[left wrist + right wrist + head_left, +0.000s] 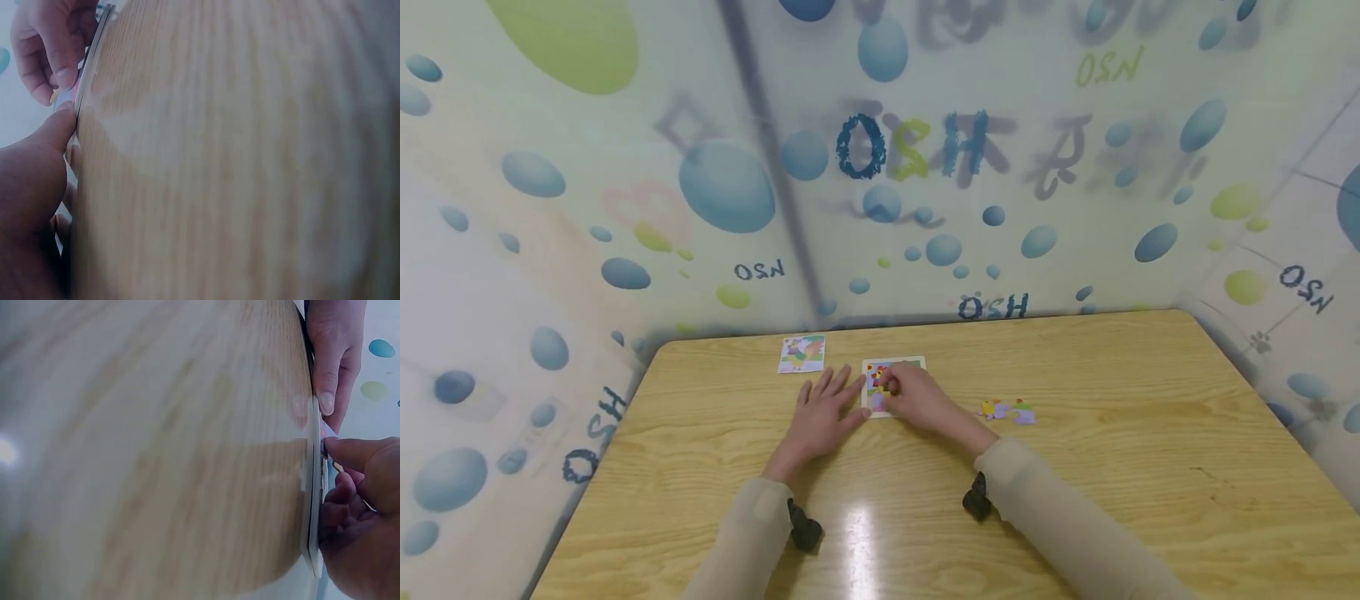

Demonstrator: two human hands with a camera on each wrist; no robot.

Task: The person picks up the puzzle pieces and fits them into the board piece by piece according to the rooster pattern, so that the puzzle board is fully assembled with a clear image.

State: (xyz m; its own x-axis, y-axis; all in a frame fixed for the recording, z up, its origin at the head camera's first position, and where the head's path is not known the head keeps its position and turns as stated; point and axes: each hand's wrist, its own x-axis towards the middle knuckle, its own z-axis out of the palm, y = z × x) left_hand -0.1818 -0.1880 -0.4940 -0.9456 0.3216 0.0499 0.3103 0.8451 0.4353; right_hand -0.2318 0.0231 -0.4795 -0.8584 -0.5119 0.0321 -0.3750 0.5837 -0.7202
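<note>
A jigsaw puzzle board [895, 361] with a white rim and a colourful picture lies on the table. My left hand [822, 421] rests at its left side with the fingers spread, its thumb on the board's near left corner. My right hand [917, 398] is over the board, thumb and forefinger pinching a small puzzle piece [338, 467]; most of that piece is hidden by the fingers. In the left wrist view the right hand [53, 47] is bent down close to the left thumb [62, 119]. Several loose puzzle pieces [1022, 413] lie right of the board, beside my right wrist.
A square picture card [802, 354] lies flat behind my left hand, near the table's back edge. The wooden table [1112, 467] reaches back to a printed fabric wall [1045, 275]. Similar walls stand at both sides.
</note>
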